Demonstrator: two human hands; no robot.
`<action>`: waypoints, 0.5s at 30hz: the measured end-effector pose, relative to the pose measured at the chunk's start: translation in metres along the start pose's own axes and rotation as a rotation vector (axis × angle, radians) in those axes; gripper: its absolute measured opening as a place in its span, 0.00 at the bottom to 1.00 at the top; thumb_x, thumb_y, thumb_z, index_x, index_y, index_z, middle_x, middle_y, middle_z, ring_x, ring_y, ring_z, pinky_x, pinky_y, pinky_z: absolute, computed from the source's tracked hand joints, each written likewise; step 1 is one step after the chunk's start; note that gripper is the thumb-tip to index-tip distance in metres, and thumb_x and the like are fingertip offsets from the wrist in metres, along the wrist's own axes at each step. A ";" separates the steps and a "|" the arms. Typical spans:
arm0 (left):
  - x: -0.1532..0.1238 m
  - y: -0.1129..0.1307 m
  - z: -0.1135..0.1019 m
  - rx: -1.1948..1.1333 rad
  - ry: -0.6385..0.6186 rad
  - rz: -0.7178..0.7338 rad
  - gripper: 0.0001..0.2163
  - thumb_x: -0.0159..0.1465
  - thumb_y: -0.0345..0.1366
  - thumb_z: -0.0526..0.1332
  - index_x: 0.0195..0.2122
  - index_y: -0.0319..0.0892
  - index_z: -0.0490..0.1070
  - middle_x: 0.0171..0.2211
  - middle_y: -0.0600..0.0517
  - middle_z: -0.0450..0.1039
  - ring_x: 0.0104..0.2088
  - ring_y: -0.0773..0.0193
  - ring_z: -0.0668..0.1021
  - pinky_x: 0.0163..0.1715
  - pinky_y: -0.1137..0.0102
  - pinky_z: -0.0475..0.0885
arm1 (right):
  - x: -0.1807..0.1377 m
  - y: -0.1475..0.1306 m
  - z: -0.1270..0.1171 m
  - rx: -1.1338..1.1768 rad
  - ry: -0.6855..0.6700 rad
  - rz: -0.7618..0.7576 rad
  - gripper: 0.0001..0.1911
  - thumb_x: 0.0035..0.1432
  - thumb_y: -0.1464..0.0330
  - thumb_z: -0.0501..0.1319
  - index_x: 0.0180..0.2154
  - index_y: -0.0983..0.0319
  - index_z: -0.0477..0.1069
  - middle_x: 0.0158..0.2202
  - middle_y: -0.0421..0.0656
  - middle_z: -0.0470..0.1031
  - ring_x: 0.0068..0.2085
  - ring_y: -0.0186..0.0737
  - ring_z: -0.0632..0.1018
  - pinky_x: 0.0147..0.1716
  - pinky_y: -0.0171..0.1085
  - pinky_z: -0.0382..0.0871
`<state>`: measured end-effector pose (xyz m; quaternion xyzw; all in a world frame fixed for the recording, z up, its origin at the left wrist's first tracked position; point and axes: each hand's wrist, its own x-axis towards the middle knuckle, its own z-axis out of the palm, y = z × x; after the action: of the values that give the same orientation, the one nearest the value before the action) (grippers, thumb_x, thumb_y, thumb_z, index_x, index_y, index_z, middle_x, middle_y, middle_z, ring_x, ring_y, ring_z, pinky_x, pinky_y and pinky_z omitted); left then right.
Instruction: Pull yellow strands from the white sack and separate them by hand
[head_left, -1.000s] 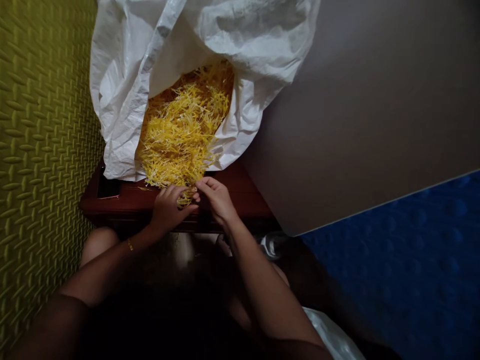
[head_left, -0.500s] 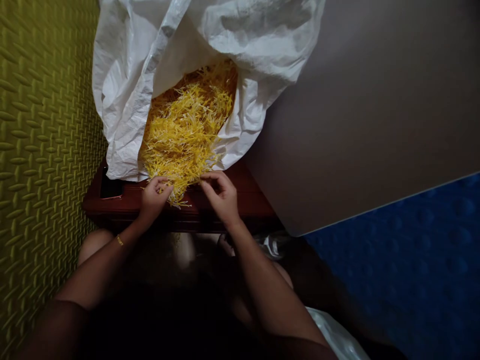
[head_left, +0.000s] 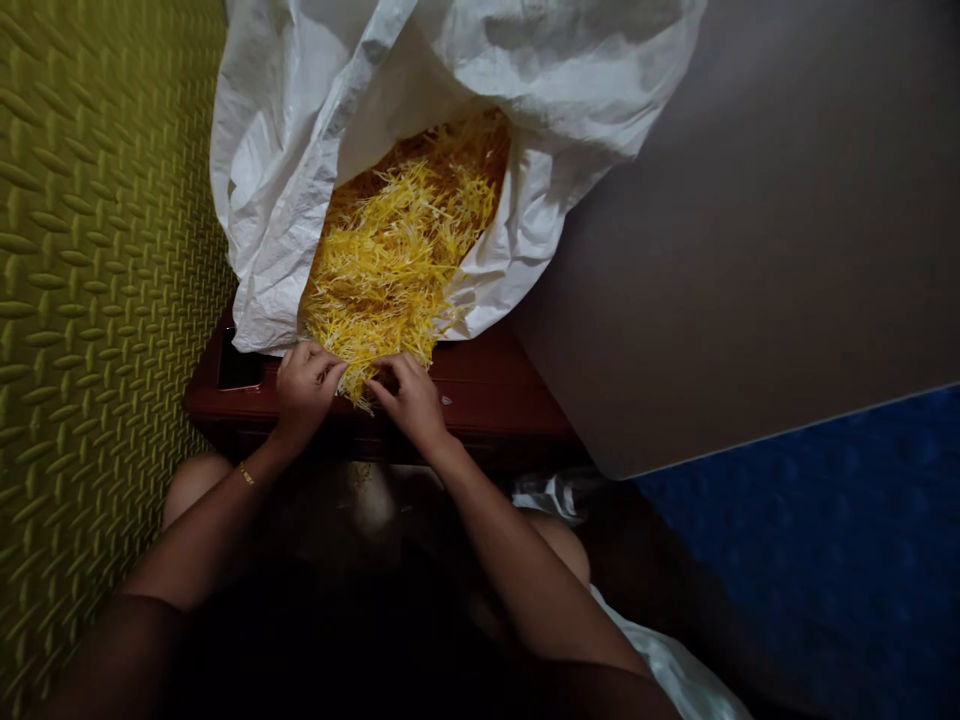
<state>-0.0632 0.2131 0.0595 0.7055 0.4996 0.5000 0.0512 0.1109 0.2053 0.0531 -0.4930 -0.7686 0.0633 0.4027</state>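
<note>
A large white sack (head_left: 285, 180) lies open on a dark red wooden stool (head_left: 480, 395), spilling a heap of thin yellow strips (head_left: 397, 260). My left hand (head_left: 304, 385) is curled at the heap's near edge, fingers closed on a small bunch of the yellow strips. My right hand (head_left: 409, 395) is beside it, fingertips pinched into the same near edge of the heap. A thin gold bracelet (head_left: 246, 474) sits on my left wrist.
A green embossed foam mat (head_left: 82, 300) covers the floor on the left, a blue one (head_left: 825, 540) on the lower right. A flat grey-brown board (head_left: 750, 240) lies to the right of the stool. A white plastic bag (head_left: 660, 665) lies by my right knee.
The view shifted so the sack sits further right. My right hand moved left, closer to my left hand, and both now pinch into the heap's near edge.
</note>
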 end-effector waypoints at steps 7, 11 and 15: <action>-0.004 0.012 0.001 -0.405 -0.041 -0.241 0.09 0.56 0.34 0.59 0.20 0.40 0.66 0.21 0.56 0.62 0.24 0.71 0.66 0.27 0.73 0.62 | 0.002 -0.003 0.008 -0.144 -0.001 0.068 0.12 0.53 0.59 0.60 0.36 0.60 0.64 0.36 0.46 0.69 0.39 0.45 0.69 0.40 0.40 0.63; -0.012 0.019 0.006 -0.479 -0.082 -0.286 0.08 0.55 0.34 0.60 0.20 0.39 0.67 0.21 0.56 0.63 0.24 0.71 0.65 0.27 0.74 0.63 | 0.008 0.001 0.015 -0.183 0.049 0.137 0.05 0.54 0.66 0.58 0.31 0.60 0.64 0.35 0.46 0.68 0.39 0.44 0.68 0.42 0.41 0.62; -0.021 0.020 0.011 -0.507 -0.169 -0.291 0.07 0.56 0.35 0.61 0.22 0.39 0.68 0.21 0.57 0.63 0.23 0.71 0.65 0.26 0.74 0.63 | 0.015 0.012 0.007 0.061 0.019 0.227 0.04 0.47 0.68 0.59 0.27 0.61 0.66 0.34 0.44 0.68 0.38 0.41 0.69 0.42 0.39 0.63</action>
<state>-0.0416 0.1922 0.0514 0.6306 0.4485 0.5356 0.3382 0.1121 0.2255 0.0511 -0.5648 -0.7019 0.1272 0.4150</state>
